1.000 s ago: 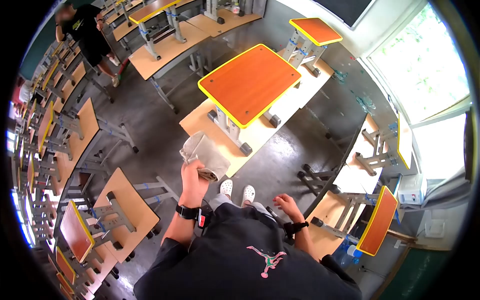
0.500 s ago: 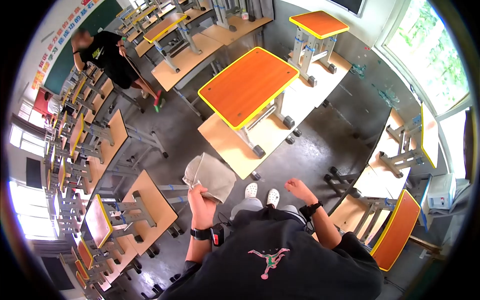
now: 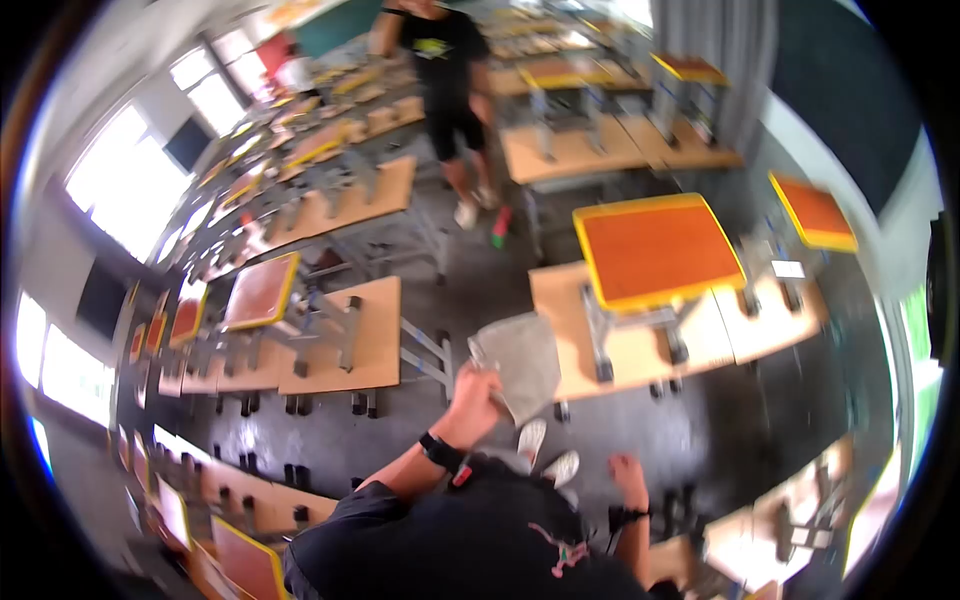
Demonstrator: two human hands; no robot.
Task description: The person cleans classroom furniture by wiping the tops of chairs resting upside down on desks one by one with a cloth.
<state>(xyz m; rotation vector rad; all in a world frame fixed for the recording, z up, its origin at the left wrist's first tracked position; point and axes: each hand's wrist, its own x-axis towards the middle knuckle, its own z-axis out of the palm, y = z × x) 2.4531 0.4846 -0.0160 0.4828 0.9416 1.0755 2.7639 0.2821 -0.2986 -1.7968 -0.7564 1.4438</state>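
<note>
A folded grey-beige cloth (image 3: 519,362) is held in my left hand (image 3: 474,402), whose fingers are wrapped round its lower left edge. The cloth hangs in the air beside the left end of a light wooden desk (image 3: 560,350). On that desk stands an upturned-looking small table with an orange top and yellow rim (image 3: 655,250). Low on the right, over the floor, is my right hand (image 3: 628,476), away from any furniture; its fingers look curled but are blurred. Both wrists carry dark bands.
Another person (image 3: 445,80) in dark clothes stands in the aisle ahead, near a red and green tool head (image 3: 502,227) on the floor. Desks (image 3: 380,310) bearing small tables fill the left. More desks (image 3: 740,545) stand at the lower right. Dark floor (image 3: 440,290) runs between rows.
The view has swung left, so the other person now appears near the top centre and the orange-topped table farther right. My left hand still holds the cloth, now beside the desk end.
</note>
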